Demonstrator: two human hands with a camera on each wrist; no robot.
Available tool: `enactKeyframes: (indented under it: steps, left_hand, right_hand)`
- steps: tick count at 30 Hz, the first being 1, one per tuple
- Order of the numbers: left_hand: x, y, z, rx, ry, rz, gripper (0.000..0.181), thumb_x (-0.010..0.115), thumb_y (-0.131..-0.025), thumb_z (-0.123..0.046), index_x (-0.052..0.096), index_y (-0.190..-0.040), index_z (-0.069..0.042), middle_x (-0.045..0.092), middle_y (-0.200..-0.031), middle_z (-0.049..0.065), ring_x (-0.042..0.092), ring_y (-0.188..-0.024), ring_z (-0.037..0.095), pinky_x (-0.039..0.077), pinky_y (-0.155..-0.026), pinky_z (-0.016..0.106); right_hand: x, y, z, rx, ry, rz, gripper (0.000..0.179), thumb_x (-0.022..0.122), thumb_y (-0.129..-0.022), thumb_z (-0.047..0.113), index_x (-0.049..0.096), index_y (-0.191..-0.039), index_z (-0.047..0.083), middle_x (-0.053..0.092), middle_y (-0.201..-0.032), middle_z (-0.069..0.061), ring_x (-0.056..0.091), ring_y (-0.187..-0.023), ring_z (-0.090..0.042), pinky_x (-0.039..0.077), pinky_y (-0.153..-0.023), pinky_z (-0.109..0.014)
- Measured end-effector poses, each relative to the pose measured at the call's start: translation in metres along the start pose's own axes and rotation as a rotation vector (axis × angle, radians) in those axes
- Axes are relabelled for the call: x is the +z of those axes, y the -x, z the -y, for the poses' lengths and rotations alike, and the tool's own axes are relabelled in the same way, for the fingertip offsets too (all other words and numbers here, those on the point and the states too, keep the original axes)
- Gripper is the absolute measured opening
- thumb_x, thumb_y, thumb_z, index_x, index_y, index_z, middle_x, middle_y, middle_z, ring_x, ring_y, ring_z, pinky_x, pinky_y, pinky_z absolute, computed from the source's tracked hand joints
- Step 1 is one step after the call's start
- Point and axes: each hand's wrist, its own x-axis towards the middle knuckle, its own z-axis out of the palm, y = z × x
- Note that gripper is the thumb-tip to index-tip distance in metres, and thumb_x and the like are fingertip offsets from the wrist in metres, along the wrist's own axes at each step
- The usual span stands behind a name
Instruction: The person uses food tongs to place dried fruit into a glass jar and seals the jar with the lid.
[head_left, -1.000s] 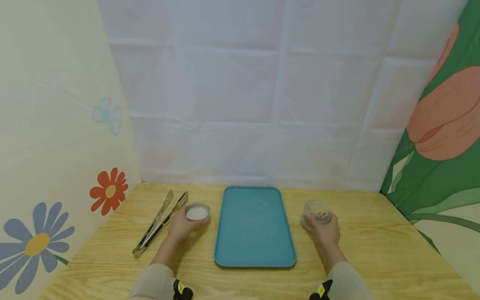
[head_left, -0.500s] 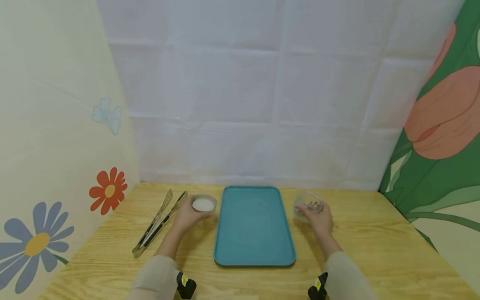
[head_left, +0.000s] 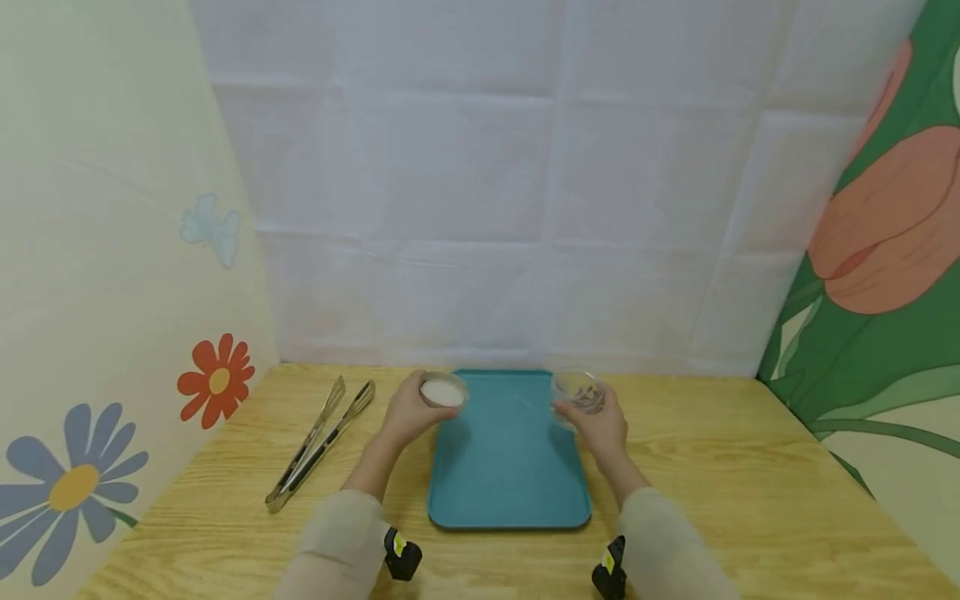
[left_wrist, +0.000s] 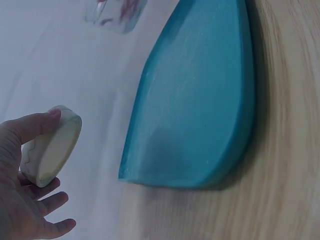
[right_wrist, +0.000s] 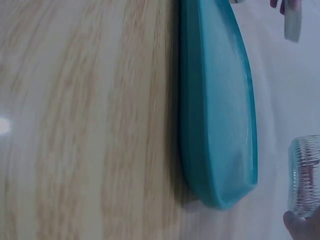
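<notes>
My left hand (head_left: 406, 414) grips a small round white dish (head_left: 444, 392) by its side, above the far left corner of the blue tray (head_left: 510, 475). In the left wrist view the thumb lies on the rim of the dish (left_wrist: 56, 147), which is tilted there. My right hand (head_left: 604, 430) holds a clear bowl (head_left: 576, 390) over the tray's far right corner. Small purplish-red pieces show through its wall. Ribbed sides of the clear bowl (right_wrist: 305, 175) appear at the right edge of the right wrist view, the thumb against it.
Metal tongs (head_left: 318, 450) with black grips lie spread on the wooden table (head_left: 750, 475), left of the tray. A white cloth (head_left: 465, 208) hangs behind the table. Flower-printed panels stand at the left (head_left: 127, 292) and right (head_left: 885, 250).
Both hands have moved inward and away from me with the dish and the bowl, from beside the tray to over its far corners. The tongs and tray have stayed put.
</notes>
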Motion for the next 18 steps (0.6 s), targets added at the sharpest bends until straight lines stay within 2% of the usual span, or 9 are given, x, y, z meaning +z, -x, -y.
enactKeyframes:
  steps: [7, 18]
  left_hand:
    - [0.015, -0.004, -0.013, 0.042, -0.03, 0.009, 0.074, 0.08, -0.058, -0.024, 0.044, -0.117, 0.002, 0.051, -0.106, 0.014, 0.049, -0.093, 0.028, 0.039, -0.076, 0.043]
    - [0.028, -0.003, -0.027, 0.081, -0.127, 0.056, 0.072, 0.08, -0.056, -0.027, 0.047, -0.114, -0.001, 0.052, -0.102, 0.01, 0.05, -0.088, 0.025, 0.04, -0.071, 0.041]
  right_hand:
    - [0.015, 0.003, 0.006, -0.029, 0.029, 0.02, 0.075, 0.079, -0.059, 0.029, 0.044, -0.118, -0.001, 0.052, -0.107, -0.023, 0.047, -0.098, -0.035, 0.037, -0.08, -0.044]
    - [0.033, 0.012, 0.011, -0.072, 0.08, 0.082, 0.077, 0.079, -0.058, 0.032, 0.045, -0.12, 0.002, 0.054, -0.108, -0.018, 0.049, -0.099, -0.032, 0.038, -0.08, -0.043]
